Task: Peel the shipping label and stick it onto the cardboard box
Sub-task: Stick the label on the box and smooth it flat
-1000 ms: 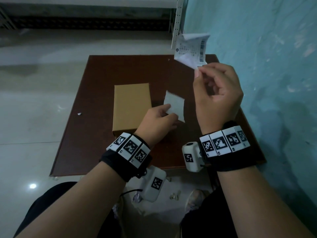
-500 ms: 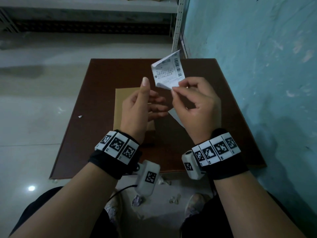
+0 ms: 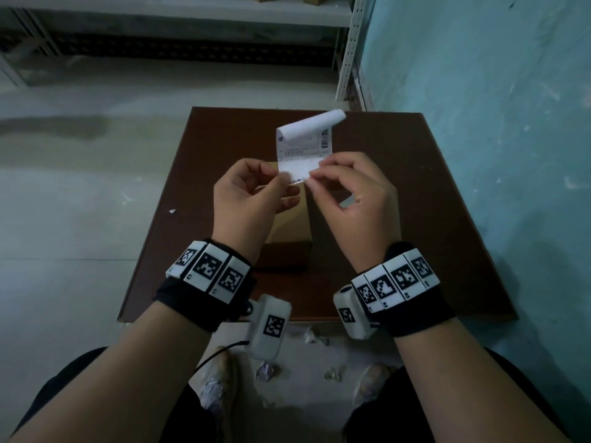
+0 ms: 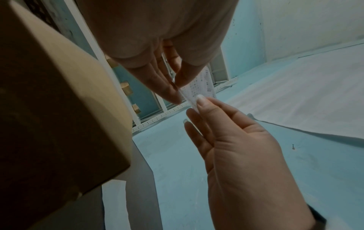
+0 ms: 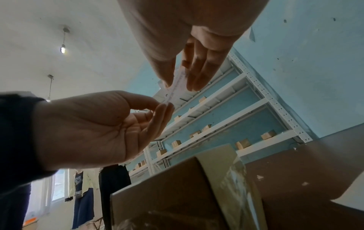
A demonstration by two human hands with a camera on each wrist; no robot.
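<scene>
A white shipping label (image 3: 303, 148) with print and a barcode hangs in the air over the table, its top edge curled over. My left hand (image 3: 283, 180) pinches its lower left corner and my right hand (image 3: 311, 182) pinches its lower right corner. The left wrist view shows the label (image 4: 199, 88) between both hands' fingertips. In the right wrist view it appears edge-on as a thin strip (image 5: 177, 87). The tan cardboard box (image 3: 292, 228) lies flat on the brown table (image 3: 399, 219) right under my hands, mostly hidden by them.
A white backing sheet (image 3: 347, 203) lies on the table right of the box, mostly hidden by my right hand. A teal wall (image 3: 495, 123) runs along the table's right side. White shelving (image 5: 226, 109) with small boxes stands beyond. Paper scraps (image 3: 265, 372) lie on the floor by my feet.
My left hand left the backing sheet on the table, rose and took the label's lower left corner. My right hand brought the label down and left, so it now faces me.
</scene>
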